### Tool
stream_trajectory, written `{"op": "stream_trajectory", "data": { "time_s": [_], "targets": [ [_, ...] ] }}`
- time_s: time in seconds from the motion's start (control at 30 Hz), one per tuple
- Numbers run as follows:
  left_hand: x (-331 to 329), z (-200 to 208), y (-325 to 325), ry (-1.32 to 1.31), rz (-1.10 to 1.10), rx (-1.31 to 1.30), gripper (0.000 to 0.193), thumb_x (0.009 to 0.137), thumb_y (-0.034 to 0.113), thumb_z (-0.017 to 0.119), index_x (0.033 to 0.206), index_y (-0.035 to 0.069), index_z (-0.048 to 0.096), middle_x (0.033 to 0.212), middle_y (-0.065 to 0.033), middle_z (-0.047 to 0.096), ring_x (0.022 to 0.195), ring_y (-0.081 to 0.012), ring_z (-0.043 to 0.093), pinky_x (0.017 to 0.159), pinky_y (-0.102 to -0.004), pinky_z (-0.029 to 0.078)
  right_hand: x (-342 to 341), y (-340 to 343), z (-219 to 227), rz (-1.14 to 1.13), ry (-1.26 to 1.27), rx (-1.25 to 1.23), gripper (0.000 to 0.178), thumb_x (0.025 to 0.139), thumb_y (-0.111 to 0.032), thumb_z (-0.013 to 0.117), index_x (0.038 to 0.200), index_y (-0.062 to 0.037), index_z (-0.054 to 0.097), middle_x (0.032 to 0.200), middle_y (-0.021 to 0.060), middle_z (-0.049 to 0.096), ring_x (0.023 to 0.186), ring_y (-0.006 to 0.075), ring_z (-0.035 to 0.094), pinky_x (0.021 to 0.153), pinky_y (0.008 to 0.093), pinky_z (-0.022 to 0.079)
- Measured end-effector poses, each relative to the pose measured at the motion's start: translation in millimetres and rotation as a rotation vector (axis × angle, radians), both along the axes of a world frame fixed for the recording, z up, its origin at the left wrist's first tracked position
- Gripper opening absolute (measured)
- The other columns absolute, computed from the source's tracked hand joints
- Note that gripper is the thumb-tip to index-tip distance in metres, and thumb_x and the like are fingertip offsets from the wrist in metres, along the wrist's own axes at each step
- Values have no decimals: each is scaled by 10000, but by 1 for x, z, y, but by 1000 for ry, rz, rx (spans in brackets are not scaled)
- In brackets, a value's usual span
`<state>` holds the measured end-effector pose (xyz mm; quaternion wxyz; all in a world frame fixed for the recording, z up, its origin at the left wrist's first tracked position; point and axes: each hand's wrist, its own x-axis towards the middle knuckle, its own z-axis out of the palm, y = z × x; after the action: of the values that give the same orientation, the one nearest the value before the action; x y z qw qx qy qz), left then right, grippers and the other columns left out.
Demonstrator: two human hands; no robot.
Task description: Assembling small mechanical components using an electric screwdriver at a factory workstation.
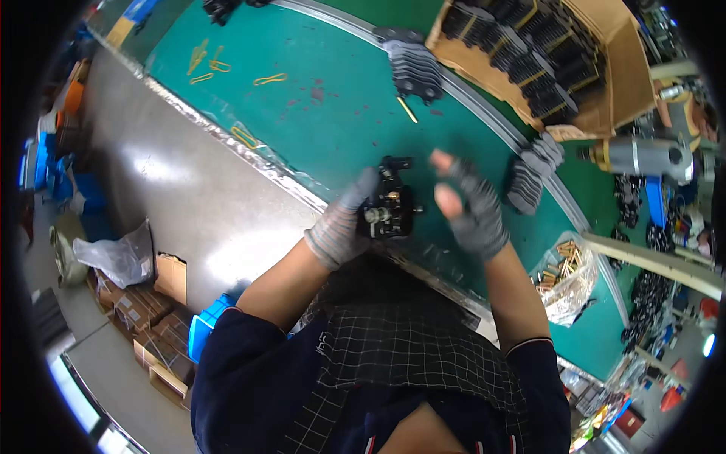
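My left hand (344, 223), in a grey striped glove, is closed on a black mechanical part (389, 208) with metal bits showing on its face. The part is held over the near edge of the green worktable. To its right is my right hand (473, 208), gloved with bare thumb and fingertip, a short gap away from the part. Its fingers are apart and slightly blurred, with nothing seen in them. Beyond the hands, a stack of dark grey plates (414, 66) lies by the metal rail, and another stack of grey plates (533, 174) is to the right.
Yellow rubber bands (270, 79) lie on the green worktable (340, 125). A cardboard box (620, 68) of black parts stands at the far right. Below a hanging power screwdriver (643, 157) sits a plastic bag of brass-coloured pins (561, 265). Cartons (144, 306) stand on the floor at left.
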<state>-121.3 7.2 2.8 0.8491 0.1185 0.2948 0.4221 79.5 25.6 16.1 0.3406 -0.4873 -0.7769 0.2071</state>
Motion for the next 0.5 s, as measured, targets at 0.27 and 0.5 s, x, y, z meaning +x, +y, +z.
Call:
{"op": "stream_trajectory", "data": {
  "time_s": [0.27, 0.5],
  "targets": [
    [-34, -7, 6, -49, 207, -45, 611, 835, 622, 558, 1296, 232, 465, 937, -57, 627, 825, -250, 641, 515, -338, 519, -46, 101, -46, -258, -703, 6, 276, 859, -304, 637, 1070, -126, 631, 987, 96, 632, 832, 266, 635, 730, 386, 513],
    [-12, -4, 9, -74, 220, -68, 656, 820, 638, 568, 1259, 161, 466, 901, -32, 604, 740, -203, 644, 396, -269, 417, -38, 22, 0, -126, 313, -223, 275, 827, -41, 649, 1088, -85, 577, 867, 77, 649, 771, 191, 629, 719, 282, 504]
  ]
}}
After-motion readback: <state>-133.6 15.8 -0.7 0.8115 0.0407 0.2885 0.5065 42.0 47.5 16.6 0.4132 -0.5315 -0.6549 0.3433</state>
